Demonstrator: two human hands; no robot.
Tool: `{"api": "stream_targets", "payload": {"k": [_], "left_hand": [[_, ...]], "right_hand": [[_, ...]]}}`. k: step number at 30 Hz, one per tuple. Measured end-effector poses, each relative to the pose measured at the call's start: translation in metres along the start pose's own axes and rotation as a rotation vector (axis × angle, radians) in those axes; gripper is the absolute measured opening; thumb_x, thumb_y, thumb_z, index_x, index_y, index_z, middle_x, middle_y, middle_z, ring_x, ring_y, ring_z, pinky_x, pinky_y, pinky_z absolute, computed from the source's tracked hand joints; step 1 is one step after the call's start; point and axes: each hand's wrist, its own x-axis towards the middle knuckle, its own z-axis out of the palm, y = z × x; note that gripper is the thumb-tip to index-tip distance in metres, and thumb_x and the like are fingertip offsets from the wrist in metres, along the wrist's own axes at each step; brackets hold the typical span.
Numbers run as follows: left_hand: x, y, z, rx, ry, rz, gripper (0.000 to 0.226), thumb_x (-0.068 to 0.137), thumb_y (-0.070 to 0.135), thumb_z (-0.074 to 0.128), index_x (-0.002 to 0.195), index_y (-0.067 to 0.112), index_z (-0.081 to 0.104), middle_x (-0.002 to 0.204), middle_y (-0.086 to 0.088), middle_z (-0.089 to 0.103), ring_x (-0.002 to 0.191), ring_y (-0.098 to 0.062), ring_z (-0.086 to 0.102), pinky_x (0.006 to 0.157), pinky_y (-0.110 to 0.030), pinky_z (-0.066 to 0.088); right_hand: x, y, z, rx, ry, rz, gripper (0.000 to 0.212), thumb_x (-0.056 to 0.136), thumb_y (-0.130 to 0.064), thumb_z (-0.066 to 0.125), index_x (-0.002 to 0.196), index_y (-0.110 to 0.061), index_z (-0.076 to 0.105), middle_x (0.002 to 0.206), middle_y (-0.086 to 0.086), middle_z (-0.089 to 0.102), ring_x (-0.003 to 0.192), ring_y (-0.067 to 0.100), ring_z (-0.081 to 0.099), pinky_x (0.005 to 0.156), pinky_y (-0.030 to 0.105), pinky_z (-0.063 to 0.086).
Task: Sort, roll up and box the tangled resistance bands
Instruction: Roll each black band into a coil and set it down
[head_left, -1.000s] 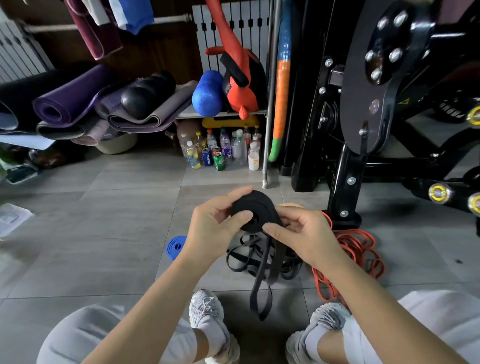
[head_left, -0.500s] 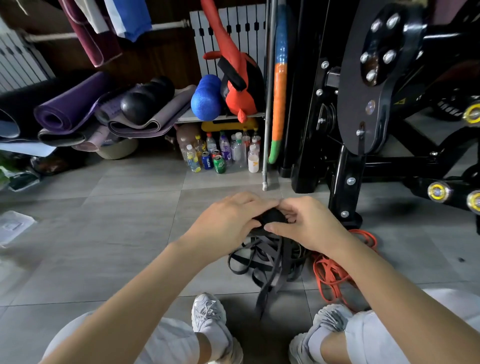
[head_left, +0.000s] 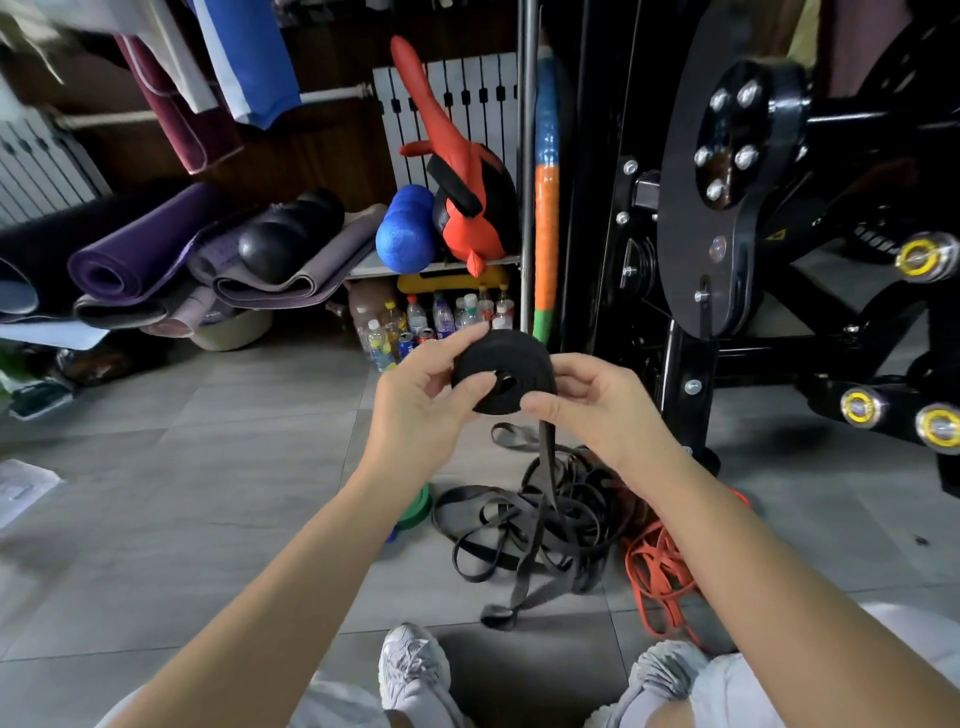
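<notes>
Both hands hold a black roll (head_left: 501, 376) of band above the floor (head_left: 208, 493): the left hand (head_left: 423, 402) pinches its left side between thumb and fingers, and the right hand (head_left: 597, 405) pinches its right edge. A loose tail hangs from the roll into the black tangle (head_left: 524, 525) directly below. An orange band (head_left: 660, 571) lies right of the tangle and a green roll (head_left: 418, 512) just left of it.

Matt black band roll (head_left: 503, 371); glossy metal machine frame (head_left: 691, 384)

Bare floor (head_left: 218, 467) left; machine frame (head_left: 691, 395) right
</notes>
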Motion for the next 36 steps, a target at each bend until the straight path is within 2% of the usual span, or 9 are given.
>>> {"api": "stream_targets", "payload": {"k": [4, 7, 9, 12, 16, 21, 25, 29, 36], "left_hand": [[0.001, 0.003, 0.009, -0.06, -0.078, -0.057, 0.048, 0.084, -0.006, 0.061, 0.101, 0.039, 0.06, 0.095, 0.022, 0.067, 0.09, -0.005, 0.066, 0.066, -0.024, 0.056], [0.002, 0.0, 0.0, 0.355, -0.24, 0.003, 0.041, 0.08, 0.013, 0.07, 0.101, 0.042, 0.049, 0.104, 0.023, 0.057, 0.1, 0.002, 0.057, 0.082, -0.029, 0.054], [0.005, 0.002, -0.007, 0.642, -0.393, 0.117, 0.05, 0.077, 0.025, 0.073, 0.118, 0.038, 0.047, 0.11, 0.022, 0.051, 0.099, 0.011, 0.047, 0.086, -0.018, 0.041], [0.006, 0.011, -0.008, 0.791, -0.594, 0.286, 0.057, 0.082, 0.021, 0.069, 0.133, 0.032, 0.048, 0.112, 0.018, 0.053, 0.097, 0.012, 0.039, 0.085, -0.004, 0.03], [0.003, 0.013, -0.015, 0.686, -0.548, 0.235, 0.046, 0.082, 0.012, 0.069, 0.123, 0.031, 0.06, 0.102, 0.02, 0.056, 0.093, 0.01, 0.044, 0.084, 0.0, 0.034], [-0.006, 0.008, -0.017, 0.404, -0.345, 0.064, 0.057, 0.081, 0.009, 0.071, 0.102, 0.06, 0.055, 0.098, 0.032, 0.061, 0.101, 0.005, 0.056, 0.091, -0.019, 0.047], [-0.011, 0.004, -0.008, 0.147, -0.183, 0.012, 0.057, 0.079, -0.001, 0.07, 0.101, 0.052, 0.062, 0.102, 0.026, 0.067, 0.102, 0.0, 0.062, 0.092, -0.022, 0.049], [-0.021, -0.009, 0.001, -0.113, -0.103, -0.099, 0.05, 0.078, -0.007, 0.068, 0.105, 0.036, 0.066, 0.11, 0.003, 0.07, 0.103, -0.014, 0.066, 0.09, -0.036, 0.053], [-0.018, -0.034, -0.002, 0.098, -0.25, -0.104, 0.044, 0.08, 0.004, 0.07, 0.102, 0.039, 0.057, 0.101, 0.019, 0.066, 0.098, -0.004, 0.063, 0.085, -0.029, 0.054]], "right_hand": [[0.004, -0.003, -0.005, -0.016, 0.004, 0.002, 0.028, 0.079, -0.002, 0.069, 0.094, -0.026, 0.066, 0.083, -0.014, 0.073, 0.083, 0.003, 0.069, 0.071, 0.013, 0.051], [-0.001, -0.001, -0.012, -0.159, -0.062, 0.041, 0.029, 0.077, -0.003, 0.072, 0.095, -0.026, 0.066, 0.093, -0.005, 0.073, 0.086, 0.01, 0.07, 0.079, 0.022, 0.055], [-0.003, 0.0, -0.013, -0.256, -0.12, 0.062, 0.031, 0.076, -0.005, 0.075, 0.101, -0.021, 0.068, 0.098, 0.001, 0.073, 0.088, 0.009, 0.069, 0.083, 0.021, 0.054], [-0.007, -0.001, -0.01, -0.33, -0.18, 0.059, 0.03, 0.075, -0.007, 0.077, 0.104, -0.008, 0.07, 0.096, 0.005, 0.073, 0.088, 0.01, 0.069, 0.082, 0.021, 0.055], [-0.011, 0.0, -0.008, -0.266, -0.156, 0.062, 0.033, 0.072, -0.011, 0.078, 0.104, -0.009, 0.068, 0.094, 0.001, 0.072, 0.09, 0.013, 0.068, 0.084, 0.023, 0.054], [-0.018, 0.005, -0.008, -0.222, -0.162, 0.061, 0.037, 0.072, -0.015, 0.078, 0.103, -0.027, 0.063, 0.096, -0.016, 0.069, 0.09, -0.005, 0.064, 0.083, 0.009, 0.046], [-0.023, 0.011, -0.003, -0.017, -0.084, 0.084, 0.034, 0.064, -0.023, 0.074, 0.096, -0.028, 0.066, 0.093, -0.009, 0.073, 0.092, 0.008, 0.069, 0.086, 0.023, 0.053], [-0.028, 0.017, 0.0, 0.036, -0.033, 0.095, 0.026, 0.075, -0.015, 0.072, 0.097, -0.028, 0.067, 0.094, -0.01, 0.074, 0.092, 0.009, 0.069, 0.077, 0.016, 0.053], [-0.027, 0.025, -0.01, -0.155, -0.103, 0.163, 0.028, 0.082, -0.008, 0.07, 0.095, -0.033, 0.064, 0.088, -0.017, 0.072, 0.089, 0.003, 0.069, 0.081, 0.018, 0.054]]}}
